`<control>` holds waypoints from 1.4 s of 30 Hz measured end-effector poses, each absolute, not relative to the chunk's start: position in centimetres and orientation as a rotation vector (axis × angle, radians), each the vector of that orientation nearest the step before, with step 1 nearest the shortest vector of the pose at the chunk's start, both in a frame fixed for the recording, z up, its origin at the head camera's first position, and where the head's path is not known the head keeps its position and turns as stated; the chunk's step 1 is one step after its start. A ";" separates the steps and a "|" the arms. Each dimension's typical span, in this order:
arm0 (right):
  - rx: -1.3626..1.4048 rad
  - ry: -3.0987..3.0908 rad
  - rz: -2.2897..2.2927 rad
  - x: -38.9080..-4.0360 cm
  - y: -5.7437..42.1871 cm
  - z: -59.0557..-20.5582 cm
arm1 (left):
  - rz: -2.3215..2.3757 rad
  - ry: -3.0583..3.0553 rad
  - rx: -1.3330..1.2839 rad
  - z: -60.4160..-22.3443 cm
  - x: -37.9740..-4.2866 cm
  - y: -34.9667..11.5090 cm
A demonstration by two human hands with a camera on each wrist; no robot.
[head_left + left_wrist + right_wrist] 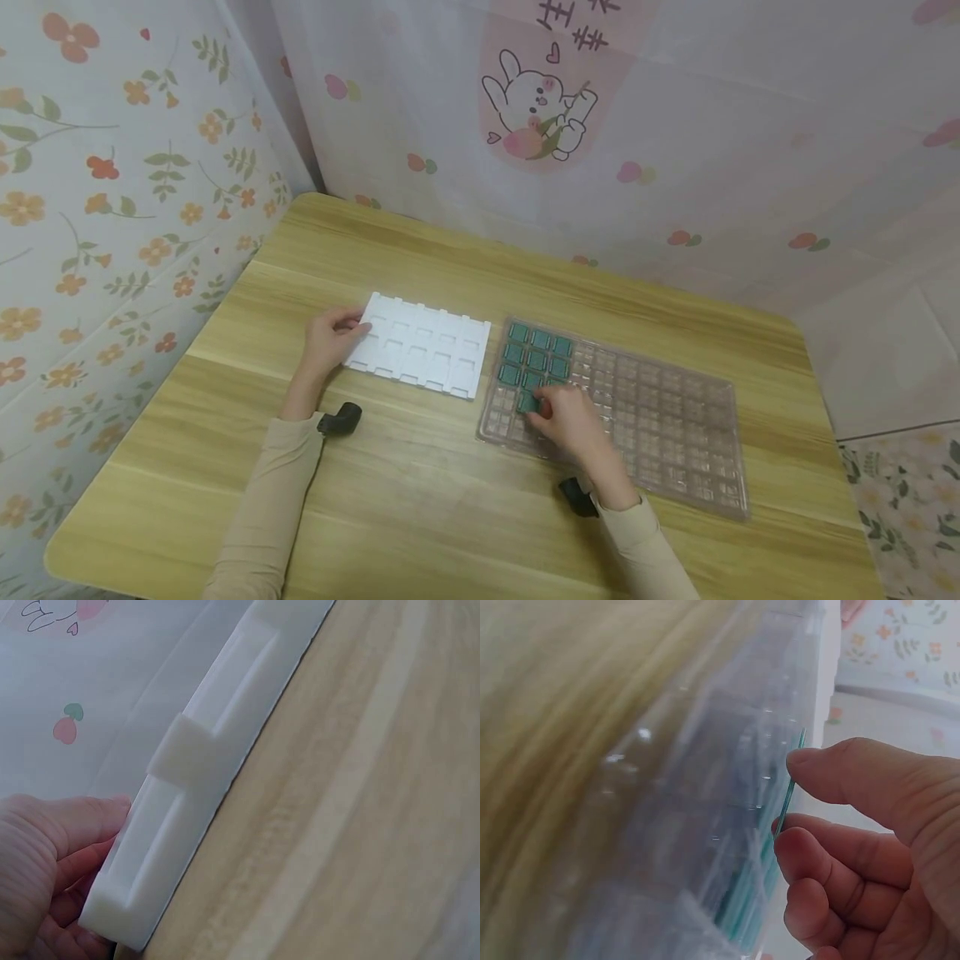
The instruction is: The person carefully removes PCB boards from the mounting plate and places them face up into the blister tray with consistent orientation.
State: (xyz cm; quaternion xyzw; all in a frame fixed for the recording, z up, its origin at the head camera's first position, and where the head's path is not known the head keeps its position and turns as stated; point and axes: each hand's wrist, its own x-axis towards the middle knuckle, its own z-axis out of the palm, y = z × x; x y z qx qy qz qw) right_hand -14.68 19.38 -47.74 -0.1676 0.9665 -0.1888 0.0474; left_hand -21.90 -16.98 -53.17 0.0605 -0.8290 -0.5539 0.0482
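At the left end of a white plastic tray point(424, 343) with rows of shallow recesses, my left hand point(327, 342) grips the edge. The thumb lies on top and the other fingers curl at the side, as the left wrist view shows. My right hand point(573, 419) is over the clear blister tray point(667, 417), pinching a thin green square board point(788, 796) between thumb and fingertips. Several more green square boards point(536, 359) sit in pockets at that tray's left end. My right hand hides some pockets in the head view.
Both trays lie on a wood-grain table point(420, 517), the white one left of the clear one. Black wrist camera mounts point(341, 419) show at both wrists. A printed curtain point(420, 108) hangs behind the table, and a floral one point(127, 225) at the left.
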 end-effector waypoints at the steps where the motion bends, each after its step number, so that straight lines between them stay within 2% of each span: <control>1: -0.515 2.957 -0.569 -14.6 19.4 -48.0 | -1.686 -2.527 0.185 -53.2 -21.9 -17.0; 28: -0.709 3.149 -0.474 -14.3 19.6 -49.1 | -1.691 -2.527 0.217 -53.1 -21.6 -17.1; 42: -0.648 3.178 -0.551 -13.9 19.7 -49.0 | -1.696 -2.517 0.178 -53.3 -21.6 -17.5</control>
